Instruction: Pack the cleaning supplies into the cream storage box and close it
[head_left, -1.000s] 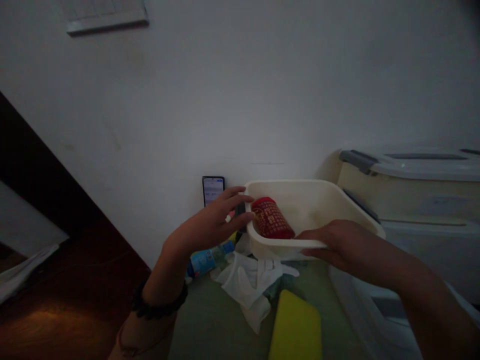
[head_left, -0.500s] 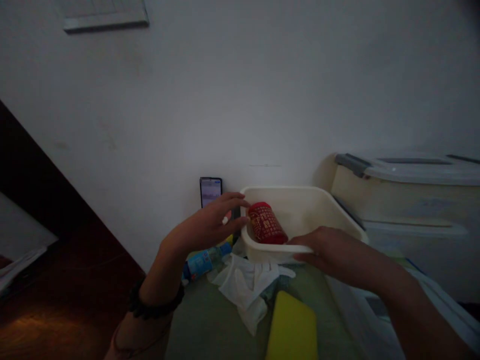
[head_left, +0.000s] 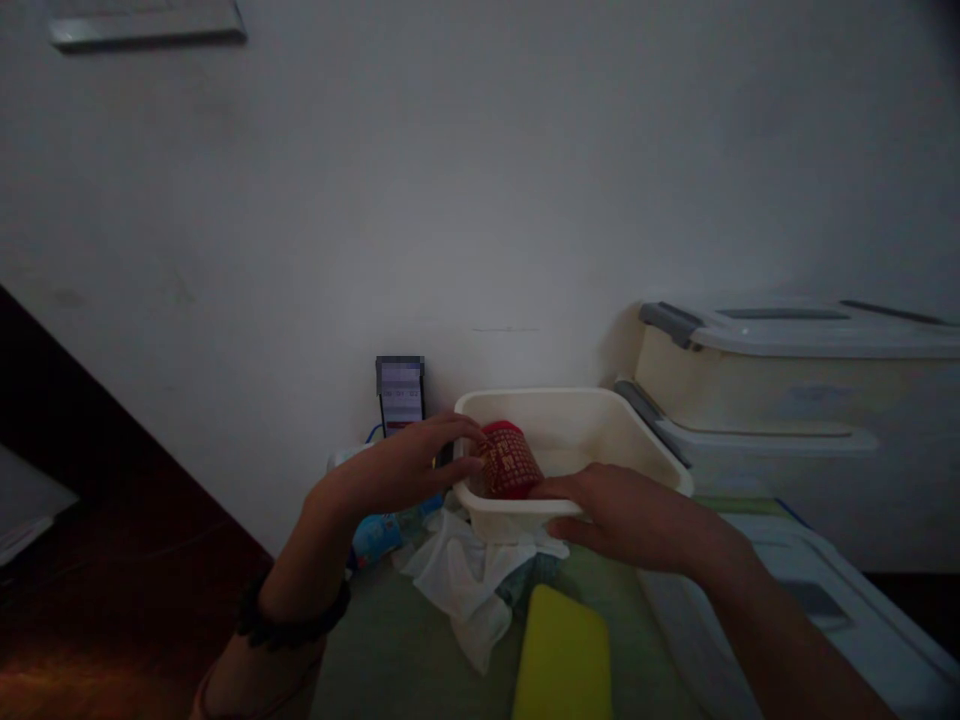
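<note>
A white plastic bin (head_left: pixel 581 405) stands against the wall, with a red cylindrical can (head_left: pixel 511 462) bearing gold characters lying tilted inside it at the left. My right hand (head_left: pixel 611 505) grips the bin's front rim, fingers over the inside and thumb outside. Over the left rim reaches my left hand (head_left: pixel 409 465), its fingers stretched and thumb apart, the tips close to the can; whether they touch it I cannot tell. Below the bin lie a crumpled white cloth or tissue (head_left: pixel 457 580) and a yellow flat block (head_left: pixel 564 655).
A phone (head_left: pixel 403 398) leans upright against the wall. Beside my left wrist lies a bottle with a blue label (head_left: pixel 376 538). Lidded storage boxes (head_left: pixel 750 385) are stacked at the right, and another pale lid (head_left: pixel 795 560) lies in front of them. A green cloth surface (head_left: pixel 412 650) spreads underneath.
The view has shifted, so everything sits further left. My left fingers have come nearer the can. My right hand keeps its grip on the front rim.
</note>
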